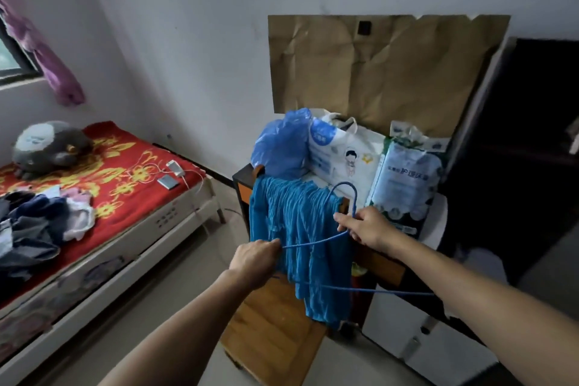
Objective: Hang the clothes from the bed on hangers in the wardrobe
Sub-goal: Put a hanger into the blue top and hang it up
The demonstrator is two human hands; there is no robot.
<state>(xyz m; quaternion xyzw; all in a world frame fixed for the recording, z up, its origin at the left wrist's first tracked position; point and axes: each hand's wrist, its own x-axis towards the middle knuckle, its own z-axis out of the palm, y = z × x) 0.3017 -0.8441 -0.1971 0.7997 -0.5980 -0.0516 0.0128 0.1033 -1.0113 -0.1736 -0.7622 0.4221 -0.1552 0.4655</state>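
Observation:
I hold a thin blue wire hanger (316, 241) in both hands. My left hand (255, 260) grips its left corner. My right hand (365, 227) grips it just below the hook, which points up. Behind the hanger a blue pleated garment (297, 229) hangs draped over the back of a wooden chair (275, 335). A pile of dark and pale clothes (37, 229) lies on the bed (125, 185), which has a red flowered cover, at the left. The dark opening at the far right looks like the wardrobe (526, 135).
A small cabinet behind the chair carries a blue plastic bag (282, 147) and white packs (407, 175). A grey plush toy (47, 147), a phone and a charger cable lie on the bed. A white low cabinet (423, 341) stands at the lower right. Bare floor runs between bed and chair.

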